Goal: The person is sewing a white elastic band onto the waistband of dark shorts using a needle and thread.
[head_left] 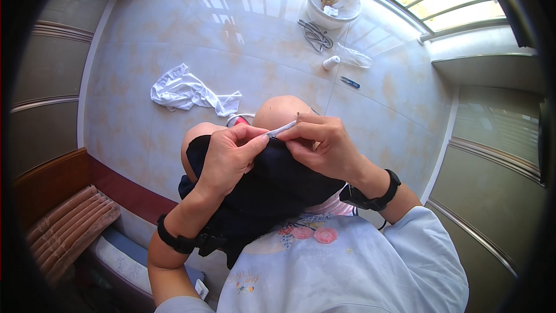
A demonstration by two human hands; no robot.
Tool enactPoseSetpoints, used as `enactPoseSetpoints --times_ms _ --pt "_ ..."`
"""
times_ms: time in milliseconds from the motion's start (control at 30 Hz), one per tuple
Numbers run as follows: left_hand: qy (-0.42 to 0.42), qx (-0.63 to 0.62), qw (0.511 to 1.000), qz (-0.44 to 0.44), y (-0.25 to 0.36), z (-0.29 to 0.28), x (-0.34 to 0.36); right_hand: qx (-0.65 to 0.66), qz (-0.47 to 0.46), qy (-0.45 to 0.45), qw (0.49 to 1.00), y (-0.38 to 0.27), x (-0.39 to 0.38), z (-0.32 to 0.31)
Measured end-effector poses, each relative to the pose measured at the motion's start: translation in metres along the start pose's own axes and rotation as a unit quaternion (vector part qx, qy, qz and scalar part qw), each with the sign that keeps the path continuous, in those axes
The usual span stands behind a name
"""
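Note:
Over my lap, my left hand [229, 153] is closed in a pinch on the left end of a narrow folded white fabric strip [280, 130]. My right hand [324, 142] pinches the same strip farther right, so it runs slantwise between the two sets of fingertips. A small dark bit shows by the right index finger, too small to make out. Below the hands, a black cloth [255, 188] covers my thighs; whether the strip is joined to it I cannot tell.
On the tiled floor ahead lie a crumpled white cloth [188, 91], a white thread spool [331, 62], blue-handled thread snips [350, 83], a clear plastic bag [354, 56] and a grey cord [313, 37]. A white basin [315, 16] stands farther back, near the barred window [440, 0].

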State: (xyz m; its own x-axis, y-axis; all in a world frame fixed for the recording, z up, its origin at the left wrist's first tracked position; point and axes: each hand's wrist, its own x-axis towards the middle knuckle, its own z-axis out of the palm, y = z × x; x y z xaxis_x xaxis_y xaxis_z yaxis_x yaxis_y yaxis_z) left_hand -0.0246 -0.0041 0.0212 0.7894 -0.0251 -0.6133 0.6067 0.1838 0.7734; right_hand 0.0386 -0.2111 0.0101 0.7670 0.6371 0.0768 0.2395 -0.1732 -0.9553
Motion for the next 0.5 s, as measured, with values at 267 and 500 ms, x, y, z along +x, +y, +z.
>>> enactPoseSetpoints --times_ms 267,500 --pt "0.033 0.081 0.996 0.03 0.001 0.006 -0.004 -0.088 -0.034 0.03 0.995 -0.005 0.003 0.009" --pt "0.098 0.229 0.954 0.168 -0.001 0.012 -0.01 -0.172 -0.02 0.054 0.983 -0.013 0.003 0.014"
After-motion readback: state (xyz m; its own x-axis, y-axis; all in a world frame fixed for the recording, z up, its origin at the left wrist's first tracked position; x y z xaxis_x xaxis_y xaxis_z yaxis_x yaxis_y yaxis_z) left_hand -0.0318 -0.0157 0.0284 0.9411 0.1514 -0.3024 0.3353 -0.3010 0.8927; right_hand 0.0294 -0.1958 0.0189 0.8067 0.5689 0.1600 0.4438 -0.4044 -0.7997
